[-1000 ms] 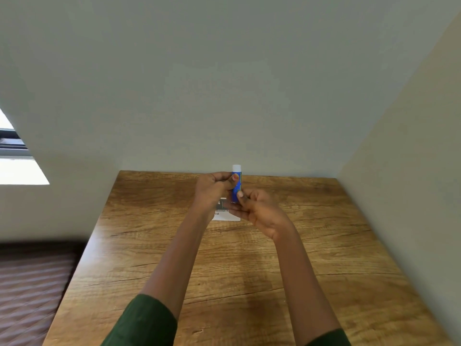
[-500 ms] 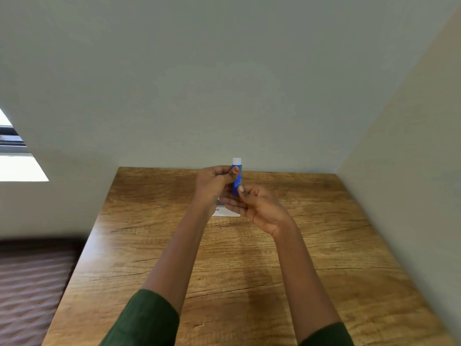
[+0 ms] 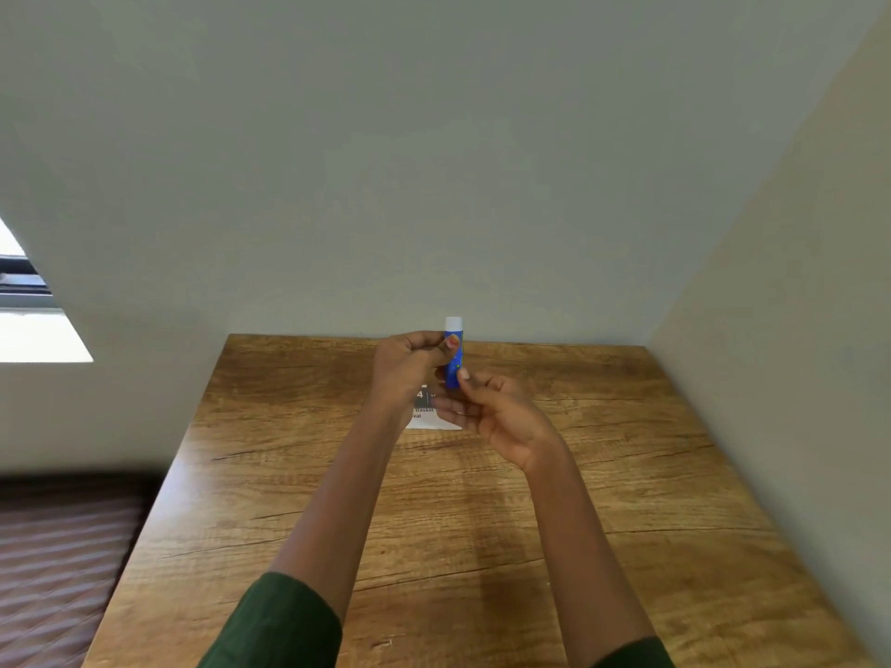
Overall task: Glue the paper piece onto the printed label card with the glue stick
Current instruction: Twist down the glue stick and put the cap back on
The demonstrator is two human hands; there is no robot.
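Above a wooden tabletop point(image 3: 482, 547), a person's left hand point(image 3: 410, 364) pinches the upper part of an upright blue glue stick point(image 3: 454, 354), while the right hand point(image 3: 501, 412) closes its grip on the lower end. A printed label card point(image 3: 426, 417) lies flat beneath both hands.

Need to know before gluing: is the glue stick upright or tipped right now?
Upright. The glue stick stands vertical, white end up, held between the left hand and right hand above the label card.
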